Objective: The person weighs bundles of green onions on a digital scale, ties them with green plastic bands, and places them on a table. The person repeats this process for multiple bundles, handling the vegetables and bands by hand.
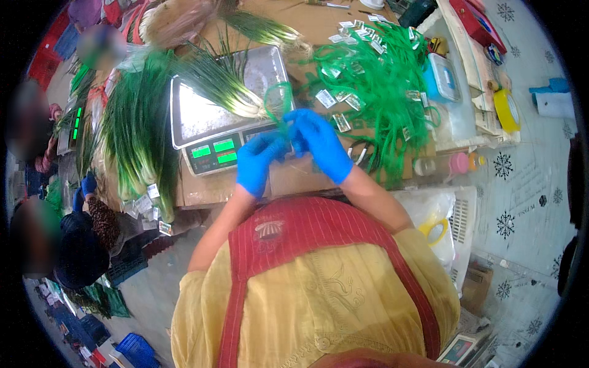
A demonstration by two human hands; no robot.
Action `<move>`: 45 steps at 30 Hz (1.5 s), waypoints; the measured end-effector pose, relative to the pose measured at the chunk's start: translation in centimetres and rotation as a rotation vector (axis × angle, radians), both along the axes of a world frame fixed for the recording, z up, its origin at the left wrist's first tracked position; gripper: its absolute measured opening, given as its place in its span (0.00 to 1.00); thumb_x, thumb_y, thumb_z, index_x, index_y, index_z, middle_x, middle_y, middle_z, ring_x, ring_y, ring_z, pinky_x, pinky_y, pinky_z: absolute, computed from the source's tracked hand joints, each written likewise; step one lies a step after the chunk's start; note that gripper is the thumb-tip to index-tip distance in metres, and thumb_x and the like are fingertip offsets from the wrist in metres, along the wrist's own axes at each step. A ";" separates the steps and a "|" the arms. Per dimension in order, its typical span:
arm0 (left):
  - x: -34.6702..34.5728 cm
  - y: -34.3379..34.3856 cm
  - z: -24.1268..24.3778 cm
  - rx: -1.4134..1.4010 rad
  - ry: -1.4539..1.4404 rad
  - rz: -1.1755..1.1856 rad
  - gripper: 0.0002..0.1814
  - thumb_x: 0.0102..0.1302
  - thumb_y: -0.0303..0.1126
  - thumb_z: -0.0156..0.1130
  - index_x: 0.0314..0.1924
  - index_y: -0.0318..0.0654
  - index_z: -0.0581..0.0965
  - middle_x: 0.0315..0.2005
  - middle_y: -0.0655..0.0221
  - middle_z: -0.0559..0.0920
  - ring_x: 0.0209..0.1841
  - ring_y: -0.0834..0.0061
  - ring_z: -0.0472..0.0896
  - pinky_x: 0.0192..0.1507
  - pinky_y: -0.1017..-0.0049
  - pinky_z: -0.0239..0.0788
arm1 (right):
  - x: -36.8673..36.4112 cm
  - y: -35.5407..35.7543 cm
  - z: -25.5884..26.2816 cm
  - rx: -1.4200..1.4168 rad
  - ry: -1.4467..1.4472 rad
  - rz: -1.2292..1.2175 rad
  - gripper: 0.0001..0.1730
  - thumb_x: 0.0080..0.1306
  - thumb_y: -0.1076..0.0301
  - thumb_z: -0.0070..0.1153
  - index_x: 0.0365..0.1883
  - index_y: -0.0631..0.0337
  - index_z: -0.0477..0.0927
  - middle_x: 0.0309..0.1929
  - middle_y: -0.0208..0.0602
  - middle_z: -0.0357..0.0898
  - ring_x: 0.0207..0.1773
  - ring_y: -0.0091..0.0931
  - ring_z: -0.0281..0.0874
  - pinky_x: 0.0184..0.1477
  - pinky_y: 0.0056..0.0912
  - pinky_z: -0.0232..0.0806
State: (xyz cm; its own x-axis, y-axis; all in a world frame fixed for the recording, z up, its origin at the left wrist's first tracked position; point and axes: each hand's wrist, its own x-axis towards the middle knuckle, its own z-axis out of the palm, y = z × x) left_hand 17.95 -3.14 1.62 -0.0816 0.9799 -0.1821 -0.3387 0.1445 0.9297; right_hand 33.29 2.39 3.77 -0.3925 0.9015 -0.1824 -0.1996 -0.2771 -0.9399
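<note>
Both my hands wear blue gloves and meet at the front right corner of a digital scale. My left hand (261, 158) and my right hand (320, 140) hold a looped green mesh strip (279, 99) between their fingers. Just behind the loop, a bunch of green onions (230, 92) lies on the metal pan of the scale (195, 120), its white root ends towards my hands. Green digits glow on the scale's display. To the right spreads a tangled pile of green mesh strips (391, 87) with small printed tags (326, 98).
Long green onions (138, 124) are heaped left of the scale, and another bunch (271, 32) lies behind it. A blue container (442, 78), yellow tape roll (507, 110) and bottle (441, 164) stand right. Co-workers are at the left, one with blue gloves (88, 184).
</note>
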 end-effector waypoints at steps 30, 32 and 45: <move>-3.0 1.7 0.1 -0.124 -0.809 0.170 0.16 0.71 0.39 0.48 0.23 0.48 0.64 0.16 0.78 0.62 0.17 0.81 0.60 0.20 0.79 0.53 | -0.5 -3.2 -3.3 0.446 -0.420 0.074 0.06 0.69 0.67 0.48 0.39 0.54 0.76 0.23 0.26 0.64 0.26 0.13 0.58 0.27 0.19 0.54; -2.2 0.1 1.2 -0.123 -0.481 0.091 0.13 0.69 0.41 0.51 0.28 0.46 0.67 0.18 0.76 0.66 0.18 0.80 0.63 0.21 0.79 0.57 | 0.6 0.1 -4.7 0.514 -0.523 -0.042 0.05 0.68 0.68 0.49 0.33 0.53 0.77 0.26 0.27 0.70 0.27 0.12 0.62 0.25 0.17 0.54; -3.3 1.5 -7.1 -0.137 -1.114 -0.803 0.14 0.69 0.42 0.51 0.44 0.41 0.76 0.29 0.69 0.79 0.30 0.75 0.76 0.35 0.76 0.69 | 1.0 0.7 -3.2 0.562 -0.640 0.088 0.08 0.64 0.69 0.53 0.41 0.60 0.74 0.29 0.28 0.75 0.33 0.19 0.71 0.37 0.23 0.66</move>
State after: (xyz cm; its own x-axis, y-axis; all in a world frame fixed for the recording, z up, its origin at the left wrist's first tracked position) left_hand 14.62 -1.61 -5.53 0.7434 0.6572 0.1244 -0.6680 0.7200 0.1883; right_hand 34.27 3.06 0.53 -0.4387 0.8957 0.0719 0.4171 0.2739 -0.8666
